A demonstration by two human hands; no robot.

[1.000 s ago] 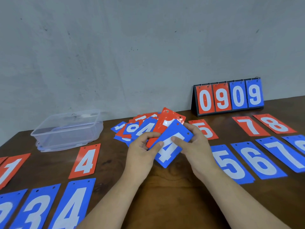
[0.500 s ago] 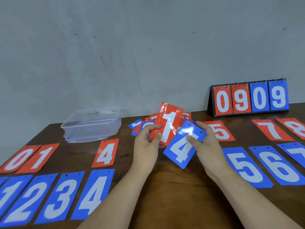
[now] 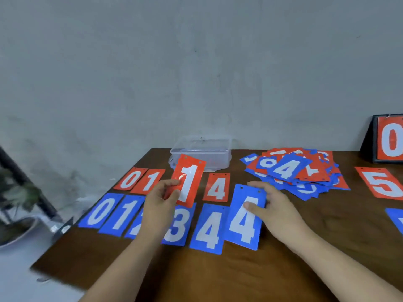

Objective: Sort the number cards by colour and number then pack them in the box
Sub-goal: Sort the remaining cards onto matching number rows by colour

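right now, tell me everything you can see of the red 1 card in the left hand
The red 1 card is a thin, glossy rectangle, plastic by its sheen, with a large white 1 and small punched holes near its top edge. It faces the camera, tilted with its top leaning right, and glare streaks its left side. The left hand pinches its lower left edge between thumb and fingers. More red shows between those fingers, perhaps another card; I cannot tell.
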